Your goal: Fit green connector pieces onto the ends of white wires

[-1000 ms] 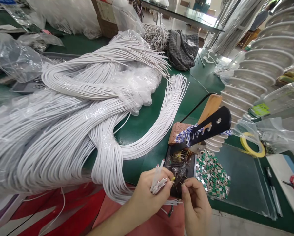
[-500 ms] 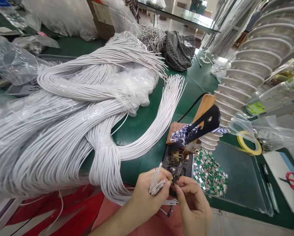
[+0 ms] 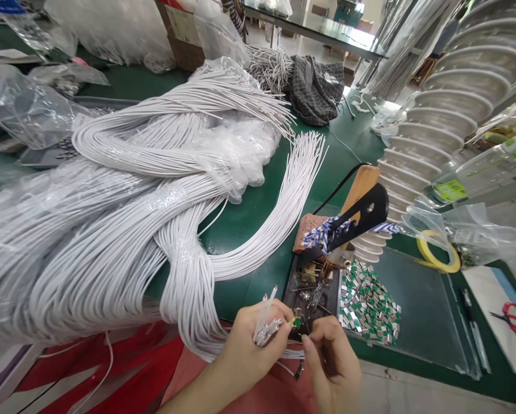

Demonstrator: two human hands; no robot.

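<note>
Tray, black, near: metal pieces. Left hand: closed on white wires, green connector at fingertips. Right hand: just beside, grip unclear. Green-and-silver parts: heaped rightward on desk. Bottle, right: green label, lettering illegible.

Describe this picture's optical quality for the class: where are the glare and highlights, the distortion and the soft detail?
Head view: glare whitens part of the far table; highlights glint on the plastic wrap; the wide lens seems to stretch the ribbed hose near the edge; the right hand looks slightly soft.
</note>
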